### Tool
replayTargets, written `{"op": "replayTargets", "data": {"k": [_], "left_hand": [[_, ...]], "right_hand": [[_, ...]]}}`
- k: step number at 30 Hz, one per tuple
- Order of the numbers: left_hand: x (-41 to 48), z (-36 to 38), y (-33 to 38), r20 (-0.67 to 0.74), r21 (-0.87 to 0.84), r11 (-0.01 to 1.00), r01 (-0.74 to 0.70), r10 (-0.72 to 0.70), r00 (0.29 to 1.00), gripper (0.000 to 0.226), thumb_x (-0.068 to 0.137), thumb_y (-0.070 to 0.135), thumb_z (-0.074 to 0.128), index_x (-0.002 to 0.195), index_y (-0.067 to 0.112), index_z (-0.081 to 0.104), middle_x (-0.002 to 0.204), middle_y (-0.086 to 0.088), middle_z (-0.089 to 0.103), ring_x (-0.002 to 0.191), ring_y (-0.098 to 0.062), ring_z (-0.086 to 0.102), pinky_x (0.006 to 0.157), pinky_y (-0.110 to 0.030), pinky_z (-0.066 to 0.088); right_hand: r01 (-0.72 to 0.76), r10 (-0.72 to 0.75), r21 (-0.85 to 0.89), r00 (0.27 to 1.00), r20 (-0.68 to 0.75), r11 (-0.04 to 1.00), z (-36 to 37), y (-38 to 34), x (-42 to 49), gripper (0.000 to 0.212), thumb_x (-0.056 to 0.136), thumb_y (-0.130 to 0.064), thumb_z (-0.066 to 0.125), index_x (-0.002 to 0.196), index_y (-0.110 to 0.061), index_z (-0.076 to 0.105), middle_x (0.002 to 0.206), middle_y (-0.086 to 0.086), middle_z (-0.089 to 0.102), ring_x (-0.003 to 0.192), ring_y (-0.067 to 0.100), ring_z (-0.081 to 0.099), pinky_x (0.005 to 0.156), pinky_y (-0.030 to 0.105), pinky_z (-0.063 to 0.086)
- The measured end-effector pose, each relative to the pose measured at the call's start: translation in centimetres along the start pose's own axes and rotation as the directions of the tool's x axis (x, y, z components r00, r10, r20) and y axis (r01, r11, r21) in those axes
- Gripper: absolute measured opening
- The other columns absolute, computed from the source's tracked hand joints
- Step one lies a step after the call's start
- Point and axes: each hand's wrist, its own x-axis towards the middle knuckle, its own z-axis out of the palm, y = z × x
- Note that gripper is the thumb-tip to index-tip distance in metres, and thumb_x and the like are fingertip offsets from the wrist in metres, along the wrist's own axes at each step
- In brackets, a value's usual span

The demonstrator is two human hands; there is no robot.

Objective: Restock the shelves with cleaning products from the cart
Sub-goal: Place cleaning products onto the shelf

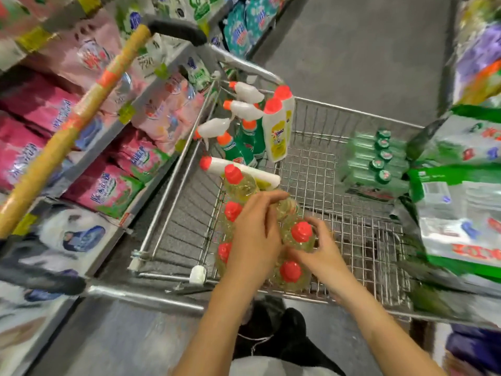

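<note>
A wire cart (320, 169) stands in the aisle below me. Several yellow bottles with red caps (240, 183) stand in its near left corner. My left hand (256, 234) lies over them, its fingers curled round the top of one bottle whose cap is hidden. My right hand (322, 251) cups the side of another yellow bottle (299, 234), fingers bent round it. Green spray bottles with white triggers (244, 123) and white bottles with red caps (276, 131) stand at the cart's far left. Green-capped bottles (379, 158) lie in a row at the right.
Shelves on the left (89, 147) hold pink, white and blue detergent bags. A long cardboard tube (76, 123) leans across them. Green and white bags (461, 207) fill the shelf on the right. Grey floor (366, 50) stretches beyond the cart.
</note>
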Motion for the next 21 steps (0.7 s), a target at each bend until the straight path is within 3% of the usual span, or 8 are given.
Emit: {"op": "replayTargets", "data": {"k": [2,6,10,12,15,17,19,21], "left_hand": [[1.0,0.1,-0.3,0.035,0.009,1.000,-0.027,0.027,0.999,0.031,0.090,-0.009,0.048,0.109,0.009,0.064,0.107,0.001,0.063,0.100,0.002,0.053,0.089,-0.006,0.036],[1.9,0.5,-0.1,0.121,-0.048,0.999,0.015,-0.009,0.993,0.033,0.092,-0.007,0.046,0.107,0.017,0.063,0.107,0.004,0.063,0.099,0.002,0.054,0.087,-0.005,0.037],[2.2,0.7,-0.1,0.197,-0.084,0.995,0.052,-0.035,0.980,0.032,0.096,0.000,0.046,0.109,0.024,0.061,0.110,0.007,0.061,0.099,-0.001,0.055,0.085,-0.012,0.043],[2.5,0.7,0.0,0.214,-0.079,0.996,0.046,-0.028,0.976,0.028,0.096,0.003,0.048,0.110,0.023,0.062,0.109,0.009,0.061,0.101,0.000,0.055,0.087,-0.013,0.043],[3.1,0.6,0.4,0.245,-0.097,0.994,0.044,-0.019,0.969,0.026,0.094,0.006,0.054,0.109,0.025,0.062,0.107,0.011,0.059,0.093,0.010,0.054,0.081,-0.004,0.040],[3.6,0.6,0.8,0.293,-0.125,0.991,0.044,-0.006,0.956,0.027,0.092,0.008,0.057,0.111,0.028,0.060,0.108,0.012,0.058,0.092,0.013,0.054,0.081,-0.003,0.041],[4.1,0.7,1.5,0.364,-0.139,0.989,0.048,0.007,0.931,0.030,0.092,0.014,0.061,0.114,0.033,0.056,0.115,0.015,0.056,0.102,0.009,0.054,0.088,-0.008,0.043],[4.6,0.8,2.6,0.422,-0.142,0.988,0.055,0.010,0.907,0.034,0.090,0.020,0.064,0.116,0.037,0.052,0.123,0.016,0.053,0.106,0.013,0.049,0.090,-0.006,0.042]], "right_hand": [[-0.012,0.012,0.006,1.000,-0.007,1.000,0.3,0.1,0.7,0.074,0.062,-0.017,0.088,0.124,-0.022,0.050,0.124,0.004,0.057,0.112,0.020,0.057,0.099,0.040,0.047],[0.059,-0.061,-0.067,0.997,-0.038,0.996,-0.2,0.9,1.0,0.062,0.061,-0.025,0.088,0.116,-0.027,0.059,0.103,-0.009,0.069,0.092,0.004,0.065,0.077,0.011,0.048],[0.073,-0.077,-0.030,0.984,-0.161,0.997,-1.6,1.5,0.7,0.045,0.067,-0.023,0.085,0.102,-0.034,0.060,0.082,-0.017,0.071,0.078,-0.006,0.066,0.072,0.011,0.052],[0.062,-0.050,0.044,0.974,-0.222,0.997,-2.6,1.1,0.4,0.039,0.064,-0.033,0.081,0.096,-0.035,0.058,0.082,-0.015,0.070,0.077,-0.006,0.065,0.072,0.013,0.052],[0.144,-0.112,0.094,0.952,-0.284,0.985,-4.5,-1.0,-0.3,0.056,0.051,-0.051,0.075,0.101,-0.037,0.053,0.092,-0.013,0.067,0.083,-0.006,0.064,0.073,0.016,0.052],[0.251,-0.208,0.092,0.920,-0.331,0.964,-5.8,-2.9,-1.0,0.059,0.053,-0.048,0.076,0.104,-0.036,0.050,0.093,-0.018,0.067,0.085,-0.005,0.064,0.074,0.014,0.052],[0.350,-0.312,0.048,0.882,-0.353,0.936,-7.2,-5.2,-1.7,0.054,0.055,-0.046,0.075,0.099,-0.034,0.048,0.088,-0.031,0.063,0.082,-0.011,0.062,0.068,0.006,0.048],[0.435,-0.390,0.045,0.845,-0.365,0.899,-8.6,-7.5,-2.4,0.048,0.057,-0.042,0.075,0.095,-0.031,0.049,0.084,-0.030,0.064,0.078,-0.011,0.062,0.065,0.004,0.046]]}}
